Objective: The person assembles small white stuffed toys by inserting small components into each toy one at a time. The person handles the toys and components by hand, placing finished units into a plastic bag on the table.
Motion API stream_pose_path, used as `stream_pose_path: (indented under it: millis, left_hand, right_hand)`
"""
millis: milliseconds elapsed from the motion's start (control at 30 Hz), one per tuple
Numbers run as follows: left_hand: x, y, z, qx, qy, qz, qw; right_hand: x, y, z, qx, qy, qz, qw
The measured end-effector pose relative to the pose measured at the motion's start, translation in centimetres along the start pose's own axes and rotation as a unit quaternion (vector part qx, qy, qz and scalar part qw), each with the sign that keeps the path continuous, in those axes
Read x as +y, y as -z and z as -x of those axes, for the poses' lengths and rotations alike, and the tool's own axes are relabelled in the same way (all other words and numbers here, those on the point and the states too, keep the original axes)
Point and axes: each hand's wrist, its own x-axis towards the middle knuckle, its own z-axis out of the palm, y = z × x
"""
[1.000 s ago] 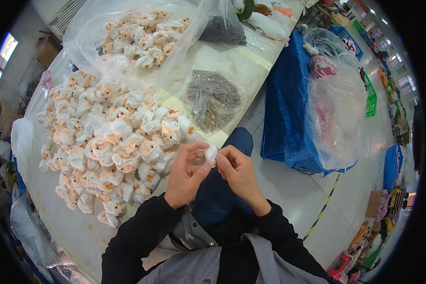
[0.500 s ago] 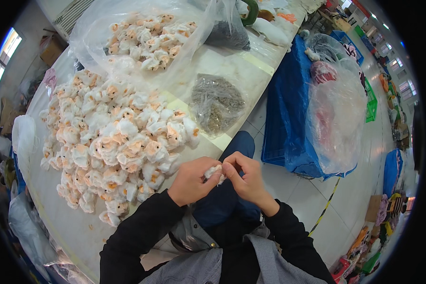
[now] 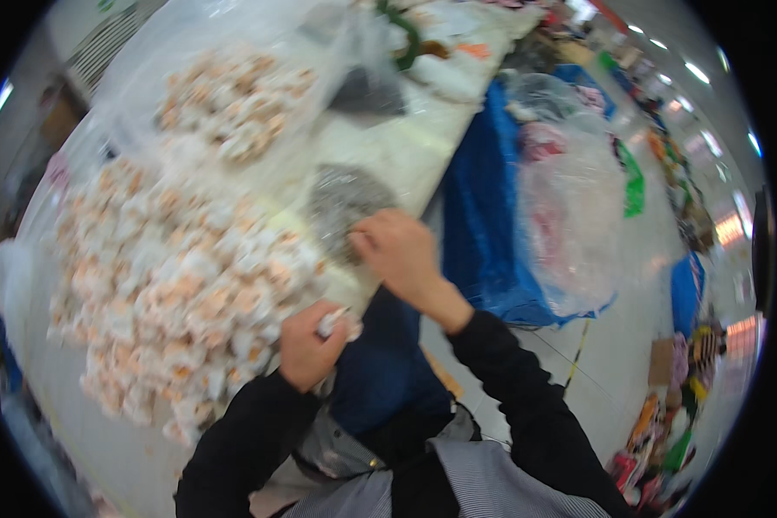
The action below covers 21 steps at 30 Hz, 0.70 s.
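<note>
My left hand [image 3: 306, 350] is closed around a small white plush piece [image 3: 335, 323], which pokes out past the thumb at the table's near edge. My right hand [image 3: 399, 257] reaches forward over a clear plastic bag of small grey-brown parts [image 3: 341, 198]. Its bent fingertips are at the near right side of that bag, blurred, and I cannot tell whether they pinch anything. Left of both hands spreads a big heap of white and peach plush pieces [image 3: 181, 285], close to my left hand.
A large clear bag with more plush pieces [image 3: 233, 104] lies behind the heap on the white table [image 3: 436, 147]. Next to it sits a bag of dark material [image 3: 367, 93]. On the floor at right stands a blue-lined crate [image 3: 470, 207] with a stuffed clear bag [image 3: 570, 216].
The two hands were together, fingering the plush piece. My right hand has let go and moved forward to the bag of small parts; my left keeps the piece. The view has shifted.
</note>
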Motion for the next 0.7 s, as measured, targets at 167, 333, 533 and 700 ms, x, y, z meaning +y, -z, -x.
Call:
stream_pose_path:
  millis: [167,333,533,700]
  left_hand:
    - [-0.6,1.2,0.5,0.004,0.026,-0.023,0.999]
    - [-1.3,-0.5,0.5,-0.005,0.042,0.046,0.998]
    - [-1.1,-0.2,0.5,-0.012,0.047,0.038,0.998]
    - [-0.9,0.0,0.5,-0.005,0.046,0.034,0.998]
  right_hand:
    - [1.0,-6.7,-2.0,-0.081,0.009,0.141,0.987]
    - [1.8,-6.0,-0.7,-0.041,-0.003,0.122,0.992]
    - [2.0,-5.4,-0.4,-0.004,-0.012,0.07,0.997]
    - [-0.4,-2.7,0.1,0.061,-0.013,-0.085,0.994]
